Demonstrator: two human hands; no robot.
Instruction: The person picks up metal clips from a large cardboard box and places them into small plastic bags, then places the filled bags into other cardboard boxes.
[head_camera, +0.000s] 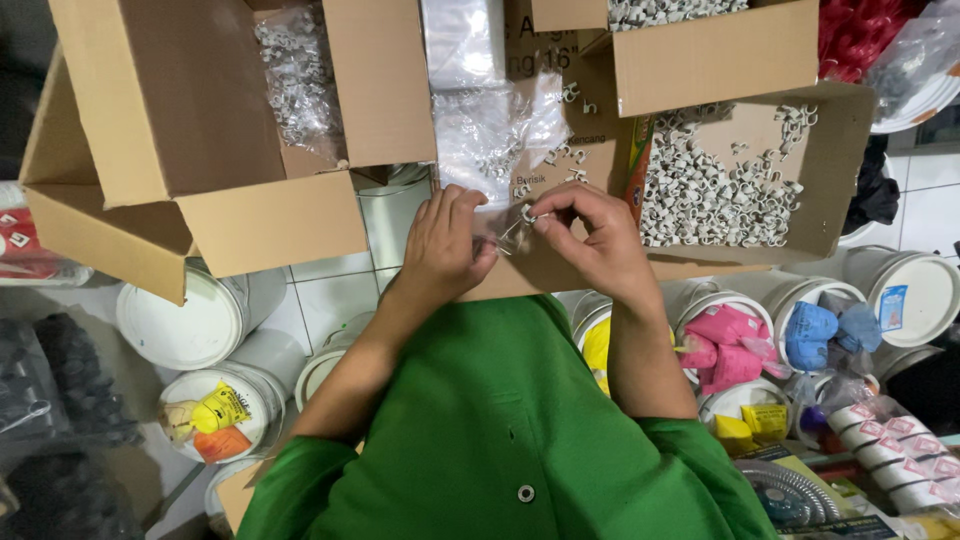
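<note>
Hands meet over a flat cardboard sheet, person in green shirt (500, 430) seen from above. Left hand (445, 245) has fingers curled together, gripping the edge of a small clear plastic bag (500, 232). Right hand (590, 240) pinches a small white cable clip (527, 213) between thumb and forefinger, just at the bag's mouth. Shallow cardboard tray (850, 130) holds a heap of loose white clips (710, 190), near the right hand. Large open carton (200, 130) sits on the other side. White plastic buckets (200, 320) stand below on the tiled floor
</note>
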